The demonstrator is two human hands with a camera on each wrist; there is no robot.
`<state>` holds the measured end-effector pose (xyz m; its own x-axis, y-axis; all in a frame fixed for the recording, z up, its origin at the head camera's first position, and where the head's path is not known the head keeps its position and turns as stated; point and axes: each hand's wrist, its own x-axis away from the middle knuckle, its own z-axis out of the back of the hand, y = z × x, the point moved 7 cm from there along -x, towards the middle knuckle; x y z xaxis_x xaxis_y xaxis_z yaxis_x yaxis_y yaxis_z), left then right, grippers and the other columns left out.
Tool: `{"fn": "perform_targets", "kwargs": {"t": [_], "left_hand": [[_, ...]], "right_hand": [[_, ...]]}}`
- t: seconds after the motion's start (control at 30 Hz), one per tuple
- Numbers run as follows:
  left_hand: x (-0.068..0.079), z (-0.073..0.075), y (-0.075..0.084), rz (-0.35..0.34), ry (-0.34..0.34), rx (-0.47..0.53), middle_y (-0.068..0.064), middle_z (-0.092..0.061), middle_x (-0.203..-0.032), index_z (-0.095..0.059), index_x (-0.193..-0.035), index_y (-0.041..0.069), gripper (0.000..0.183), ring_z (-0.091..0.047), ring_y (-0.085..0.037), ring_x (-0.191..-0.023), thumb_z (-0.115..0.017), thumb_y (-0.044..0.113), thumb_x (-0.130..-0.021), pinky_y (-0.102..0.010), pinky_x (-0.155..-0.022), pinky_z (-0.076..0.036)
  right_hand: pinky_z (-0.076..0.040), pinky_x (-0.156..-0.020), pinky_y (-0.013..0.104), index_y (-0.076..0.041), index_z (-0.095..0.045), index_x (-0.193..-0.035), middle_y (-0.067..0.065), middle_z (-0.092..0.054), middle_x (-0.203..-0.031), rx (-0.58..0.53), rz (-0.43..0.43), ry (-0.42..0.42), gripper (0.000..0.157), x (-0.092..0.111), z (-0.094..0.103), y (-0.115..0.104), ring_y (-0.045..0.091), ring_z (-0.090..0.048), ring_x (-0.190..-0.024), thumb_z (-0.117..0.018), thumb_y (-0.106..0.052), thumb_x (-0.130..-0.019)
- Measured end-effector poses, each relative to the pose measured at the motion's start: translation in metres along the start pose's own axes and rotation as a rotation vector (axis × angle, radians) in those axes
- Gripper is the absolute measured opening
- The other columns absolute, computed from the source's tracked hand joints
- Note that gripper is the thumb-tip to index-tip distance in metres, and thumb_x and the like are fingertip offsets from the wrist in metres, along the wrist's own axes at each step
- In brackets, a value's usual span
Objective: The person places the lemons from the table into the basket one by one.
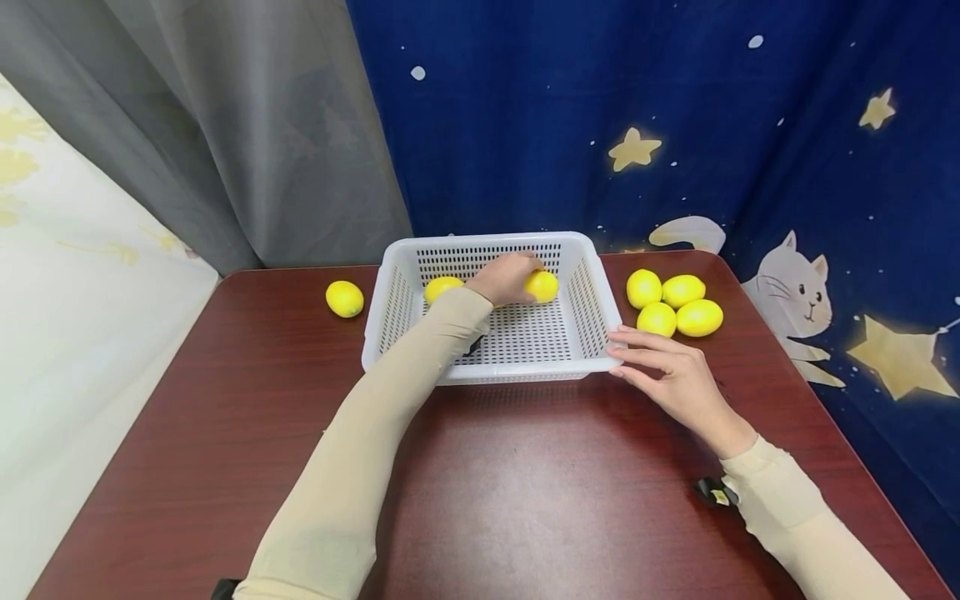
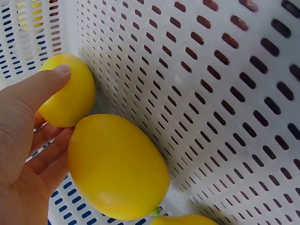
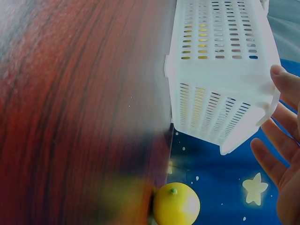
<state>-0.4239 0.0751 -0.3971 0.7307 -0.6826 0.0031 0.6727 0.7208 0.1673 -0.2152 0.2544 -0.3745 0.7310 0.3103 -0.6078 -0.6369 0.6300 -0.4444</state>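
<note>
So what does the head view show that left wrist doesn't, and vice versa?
Only head: the right hand touching the white perforated plastic basket, and one oval yellow lemon left of it.
Only left wrist: the small green tip of the middle yellow lemon inside.
Both: the left hand holding another yellow lemon in that basket.

Before you stands a reddish-brown table with rounded far corners. Behind it, you face a grey curtain beside a navy curtain printed with yellow stars and a white cat; white patterned cloth hangs at your left.
</note>
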Motion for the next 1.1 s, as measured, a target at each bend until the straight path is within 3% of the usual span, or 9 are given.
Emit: {"fn": "perform_targets", "kwargs": {"t": [0.2,1.1], "left_hand": [[0.0016,-0.0006,-0.0023,0.027,-0.015,0.012,-0.003,-0.058,-0.139,-0.058,-0.136,0.012,0.061,-0.056,-0.020,-0.124,-0.082,0.025,-0.081,-0.035,-0.112,-0.041],[0.0082,0.0052,0.0035,0.005,-0.026,-0.027,-0.006,-0.061,-0.133,-0.060,-0.133,0.009,0.060,-0.058,-0.019,-0.119,-0.083,0.025,-0.080,-0.034,-0.110,-0.044]], "right_hand": [[-0.037,-0.104,0.005,-0.014,-0.077,-0.112,0.006,-0.074,-0.119,-0.002,0.006,0.004,0.052,-0.0002,0.0000,-0.0007,0.002,-0.059,-0.126,-0.088,0.000,-0.064],[-0.037,-0.102,0.003,-0.015,-0.077,-0.112,0.006,-0.074,-0.118,0.008,0.009,0.004,0.051,-0.0003,0.0005,-0.0018,-0.001,-0.058,-0.126,-0.088,0.000,-0.064]]}}
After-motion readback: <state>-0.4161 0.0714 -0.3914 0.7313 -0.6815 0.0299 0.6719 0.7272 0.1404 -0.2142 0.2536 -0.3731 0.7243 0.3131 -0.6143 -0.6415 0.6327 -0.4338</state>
